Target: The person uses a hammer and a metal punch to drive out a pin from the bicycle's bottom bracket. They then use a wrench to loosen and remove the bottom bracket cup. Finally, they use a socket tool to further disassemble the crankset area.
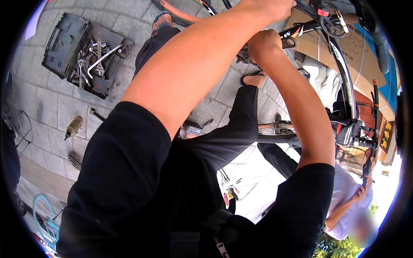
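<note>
Hands at the far black bicycle frame (340,73): left hand (275,6) grips its top, right hand (263,43) curls by it, finger detail unclear; hold steady, turn slowly

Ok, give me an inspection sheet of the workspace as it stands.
Surface: grey paving stones.
Job's things: bicycle frame, held up top.
Clutter: open black tool case with wrenches; loose tool on paving; cardboard box.
Grippers: left hand closed on the bicycle near the frame's edge; right hand fisted at the frame, grasp hidden.
Cables: bicycle cables looped by the handlebar.
Surroundings: another person at lower right, second wheel.
</note>
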The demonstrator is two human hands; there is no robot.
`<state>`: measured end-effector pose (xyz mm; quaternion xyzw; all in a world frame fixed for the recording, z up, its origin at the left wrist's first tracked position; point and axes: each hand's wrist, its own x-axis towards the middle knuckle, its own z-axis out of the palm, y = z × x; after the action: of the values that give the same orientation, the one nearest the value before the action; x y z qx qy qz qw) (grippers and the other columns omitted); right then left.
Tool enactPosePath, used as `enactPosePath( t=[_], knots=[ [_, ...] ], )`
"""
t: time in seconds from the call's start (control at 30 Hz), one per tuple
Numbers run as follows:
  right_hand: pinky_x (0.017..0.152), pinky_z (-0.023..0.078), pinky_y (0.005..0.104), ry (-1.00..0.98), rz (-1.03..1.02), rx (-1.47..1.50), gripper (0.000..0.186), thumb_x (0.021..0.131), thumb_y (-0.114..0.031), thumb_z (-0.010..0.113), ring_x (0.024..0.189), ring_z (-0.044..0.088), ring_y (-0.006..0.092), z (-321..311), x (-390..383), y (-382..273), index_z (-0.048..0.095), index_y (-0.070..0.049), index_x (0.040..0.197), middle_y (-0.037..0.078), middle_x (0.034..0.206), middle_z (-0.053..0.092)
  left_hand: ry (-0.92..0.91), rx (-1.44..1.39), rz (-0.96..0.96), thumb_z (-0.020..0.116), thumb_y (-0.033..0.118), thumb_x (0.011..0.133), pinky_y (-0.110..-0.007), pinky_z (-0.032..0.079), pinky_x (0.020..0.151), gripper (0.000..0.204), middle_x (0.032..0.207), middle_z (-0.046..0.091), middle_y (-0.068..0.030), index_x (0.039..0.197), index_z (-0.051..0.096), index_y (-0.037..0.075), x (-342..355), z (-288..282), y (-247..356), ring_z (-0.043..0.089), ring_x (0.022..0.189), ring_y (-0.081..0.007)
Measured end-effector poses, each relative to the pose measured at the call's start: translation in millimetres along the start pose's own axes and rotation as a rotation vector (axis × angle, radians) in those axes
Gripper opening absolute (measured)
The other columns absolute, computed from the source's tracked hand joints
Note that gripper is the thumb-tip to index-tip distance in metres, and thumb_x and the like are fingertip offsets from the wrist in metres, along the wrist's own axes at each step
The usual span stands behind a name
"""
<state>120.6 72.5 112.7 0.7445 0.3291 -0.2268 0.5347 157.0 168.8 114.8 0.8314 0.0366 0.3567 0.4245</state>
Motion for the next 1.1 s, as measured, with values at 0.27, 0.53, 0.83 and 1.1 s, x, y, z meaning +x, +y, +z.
enactPosePath(
  t=[0.27, 0.53, 0.83, 1.1],
  knots=[
    [0.085, 0.06, 0.0424, 0.037, -0.022, 0.129, 0.035, 0.101, -0.042, 0.066, 0.1, 0.077, 0.0299, 44, -24, 15, 0.08, -0.01, 0.106, 0.012, 0.103, 0.079, 0.057, -0.017, 0.007, 0.071, 0.022, 0.091, -0.047, 0.047, 0.099, 0.028, 0.113, 0.068, -0.0158, 0.111, 0.071, 0.002, 1, 1, -2, 0.061, 0.114, -0.0338],
    [0.083, 0.06, 0.0424, 0.051, 0.043, 0.164, 0.04, 0.101, -0.047, 0.064, 0.097, 0.077, 0.0302, 34, -32, 27, 0.079, -0.01, 0.102, 0.012, 0.101, 0.079, 0.076, 0.031, -0.026, 0.063, 0.011, 0.088, -0.045, 0.047, 0.099, 0.026, 0.112, 0.069, -0.0161, 0.111, 0.072, 0.002, 2, 6, -3, 0.062, 0.112, -0.0331],
    [0.085, 0.059, 0.0453, 0.091, 0.091, 0.284, 0.044, 0.103, -0.047, 0.061, 0.097, 0.076, 0.0348, 69, -43, 38, 0.078, -0.007, 0.101, 0.015, 0.1, 0.078, 0.052, 0.04, -0.006, 0.067, 0.012, 0.086, -0.045, 0.048, 0.097, 0.027, 0.11, 0.069, -0.0163, 0.11, 0.072, 0.002, 1, 3, -4, 0.063, 0.111, -0.0328],
    [0.081, 0.059, 0.0419, 0.09, 0.051, 0.216, 0.041, 0.101, -0.048, 0.064, 0.093, 0.077, 0.0308, 48, -46, 38, 0.079, -0.01, 0.101, 0.013, 0.097, 0.079, 0.067, 0.04, -0.021, 0.069, 0.011, 0.084, -0.045, 0.048, 0.098, 0.029, 0.112, 0.069, -0.0162, 0.111, 0.071, 0.002, -2, 3, 1, 0.063, 0.113, -0.0331]
  ],
)
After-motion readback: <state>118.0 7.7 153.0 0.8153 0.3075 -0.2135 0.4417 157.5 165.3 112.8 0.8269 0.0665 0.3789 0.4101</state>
